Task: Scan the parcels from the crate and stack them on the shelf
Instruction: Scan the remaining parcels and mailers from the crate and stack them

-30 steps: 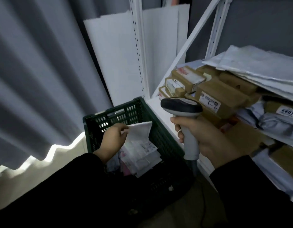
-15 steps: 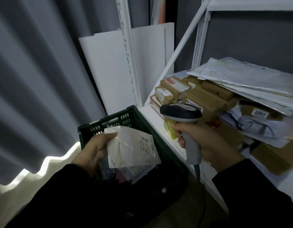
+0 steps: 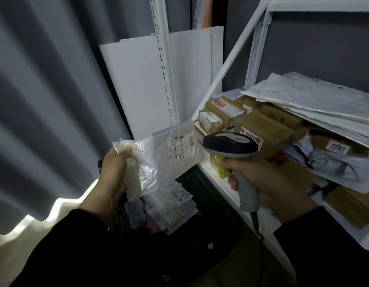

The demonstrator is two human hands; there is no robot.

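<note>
Parcel (image 3: 169, 154), a flat clear plastic mailer with a white label facing up, is held in the air above the crate (image 3: 200, 183), just off the front edge of the shelf (image 3: 225, 190). The left hand (image 3: 115, 175) pinches its left end, thumb on top and fingers curled beneath. The right hand (image 3: 268, 183) is wrapped around the grey handle of the scanner (image 3: 231, 148), whose dark head sits just beside the parcel's right edge. More parcels (image 3: 171, 201) lie in the crate below. On the shelf, brown boxes (image 3: 262, 129) sit near the left end, with grey mailers (image 3: 324, 100) piled over them and a tag reading 2207 (image 3: 338, 147) to the right.
</note>
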